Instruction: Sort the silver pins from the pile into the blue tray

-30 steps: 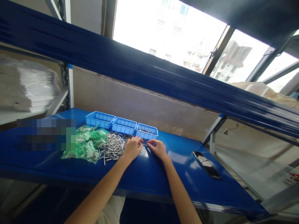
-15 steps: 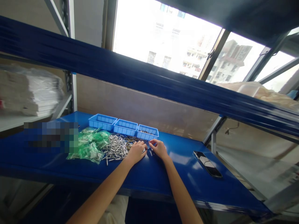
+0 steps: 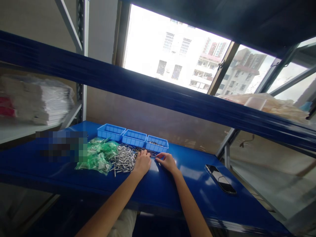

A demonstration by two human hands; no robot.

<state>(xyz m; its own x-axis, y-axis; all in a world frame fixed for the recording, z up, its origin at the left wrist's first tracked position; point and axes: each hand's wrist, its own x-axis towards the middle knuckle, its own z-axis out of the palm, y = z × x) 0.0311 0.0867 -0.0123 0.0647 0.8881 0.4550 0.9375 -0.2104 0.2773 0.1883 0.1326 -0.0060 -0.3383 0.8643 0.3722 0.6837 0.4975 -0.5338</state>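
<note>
Head view: the pile of metal pins (image 3: 124, 158) lies on the blue surface (image 3: 187, 191), to the left of the left hand (image 3: 143, 162), whose fingers rest at its right edge. The right hand (image 3: 167, 161) is positioned just beside, apart from the left, thumb and index finger nearly together; whether either hand grips a pin cannot be determined.

and here's the blue shelf beam (image 3: 138, 86) slanting across; above it, bright daylight pours through the window (image 3: 172, 49), pale buildings outside. below it, a dull beige wall (image 3: 118, 107), then the glossy blue tabletop (image 3: 158, 194), catching white reflections.
</note>
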